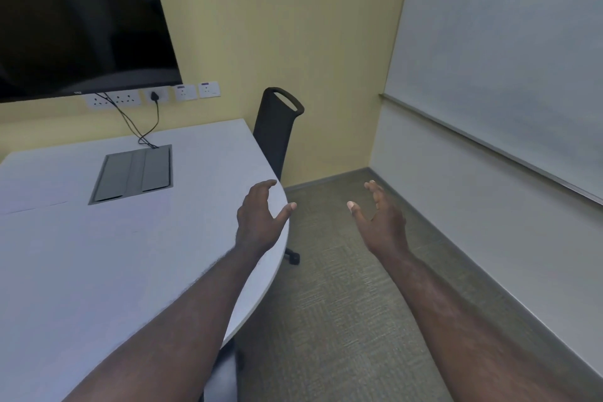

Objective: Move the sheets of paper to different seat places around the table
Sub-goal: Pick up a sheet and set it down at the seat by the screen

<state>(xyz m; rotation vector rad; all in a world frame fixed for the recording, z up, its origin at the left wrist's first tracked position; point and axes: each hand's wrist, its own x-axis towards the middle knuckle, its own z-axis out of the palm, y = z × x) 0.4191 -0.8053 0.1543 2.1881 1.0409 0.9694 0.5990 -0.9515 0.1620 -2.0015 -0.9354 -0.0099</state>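
A white sheet of paper (29, 202) lies flat on the white table (107, 264) at the far left; only its thin edge line tells it from the tabletop. My left hand (261, 215) hovers over the table's rounded right edge, fingers spread and holding nothing. My right hand (380, 219) is out over the carpet to the right of the table, also spread and empty. Both hands are far from the sheet.
A grey cable hatch (133, 173) is set into the tabletop, with black cables running up to wall sockets. A dark screen (75, 19) hangs on the wall. A black chair (277, 127) stands at the table's far right. A whiteboard (509, 52) covers the right wall.
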